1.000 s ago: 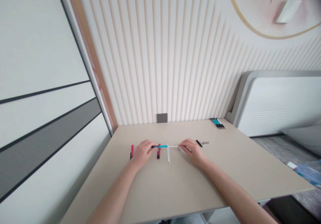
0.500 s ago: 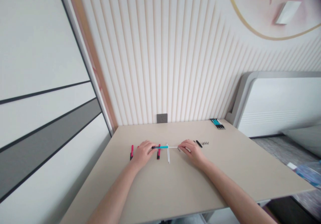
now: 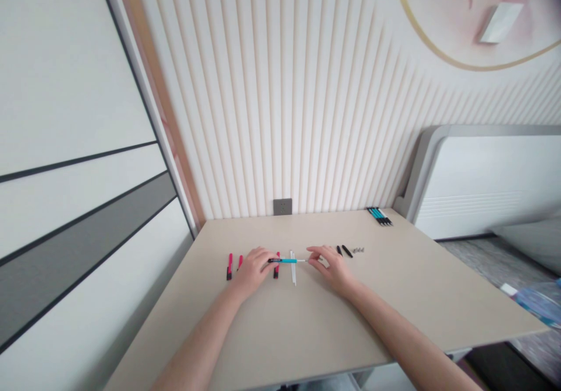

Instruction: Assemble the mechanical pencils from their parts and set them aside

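Note:
My left hand (image 3: 254, 271) is closed around the black end of a turquoise pen barrel (image 3: 287, 260), which lies level and points right. A thin white refill (image 3: 301, 260) sticks out of the barrel's right end. At the refill's tip, my right hand (image 3: 331, 267) pinches with thumb and finger, while another finger is lifted above. Below the barrel lie several white refills (image 3: 293, 274) and a pink-and-black pen piece (image 3: 276, 273). Two more pink pieces, one a pink barrel (image 3: 230, 260), are left of my left hand. Black grips (image 3: 347, 251) lie beyond my right hand.
Small metallic pieces (image 3: 358, 250), perhaps springs or tips, are beside the black grips. Several turquoise-and-black pens (image 3: 380, 216) lie in a row at the table's back right corner. The beige table (image 3: 280, 332) meets a ribbed wall with a dark socket (image 3: 283, 206).
More of the refill is inside the turquoise barrel, so less of it shows. My right hand has shifted slightly left, with one finger raised. My left hand still holds the barrel.

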Demonstrator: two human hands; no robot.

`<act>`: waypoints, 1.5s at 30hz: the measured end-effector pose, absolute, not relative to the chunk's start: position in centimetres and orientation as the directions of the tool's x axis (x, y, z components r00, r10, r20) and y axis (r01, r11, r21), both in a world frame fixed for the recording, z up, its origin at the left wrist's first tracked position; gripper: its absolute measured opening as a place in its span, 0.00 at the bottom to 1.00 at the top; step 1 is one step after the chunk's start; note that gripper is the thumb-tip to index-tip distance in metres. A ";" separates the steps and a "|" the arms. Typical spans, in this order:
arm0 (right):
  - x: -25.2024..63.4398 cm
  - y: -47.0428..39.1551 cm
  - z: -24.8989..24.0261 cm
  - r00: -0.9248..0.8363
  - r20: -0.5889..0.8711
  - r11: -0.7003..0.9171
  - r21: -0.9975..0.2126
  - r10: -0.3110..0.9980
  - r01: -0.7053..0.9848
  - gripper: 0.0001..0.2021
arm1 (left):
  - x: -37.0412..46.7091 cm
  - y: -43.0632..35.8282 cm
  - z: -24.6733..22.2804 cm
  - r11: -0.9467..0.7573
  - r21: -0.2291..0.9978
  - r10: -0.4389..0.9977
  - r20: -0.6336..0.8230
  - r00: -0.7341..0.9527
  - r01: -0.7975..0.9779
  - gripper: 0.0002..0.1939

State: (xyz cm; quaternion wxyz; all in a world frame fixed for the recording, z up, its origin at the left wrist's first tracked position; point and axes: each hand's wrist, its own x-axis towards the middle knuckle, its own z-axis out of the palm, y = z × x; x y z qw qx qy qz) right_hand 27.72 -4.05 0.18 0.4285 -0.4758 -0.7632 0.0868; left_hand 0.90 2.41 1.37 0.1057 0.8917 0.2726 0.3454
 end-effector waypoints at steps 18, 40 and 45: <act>31.9 -3.3 -0.4 0.167 0.382 -0.065 -0.264 0.909 0.962 0.13 | 0.0 3.0 1.2 -0.783 0.383 0.615 0.599 0.513 0.491 0.06; 30.0 -2.4 -1.3 0.119 0.389 0.330 -0.879 0.913 0.344 0.20 | 0.1 2.9 1.2 -0.796 0.372 0.598 0.608 0.522 0.478 0.06; 29.6 -2.4 -1.3 0.092 0.318 0.316 -0.948 0.944 0.033 0.17 | 0.1 2.9 1.3 -0.795 0.373 0.599 0.606 0.524 0.479 0.06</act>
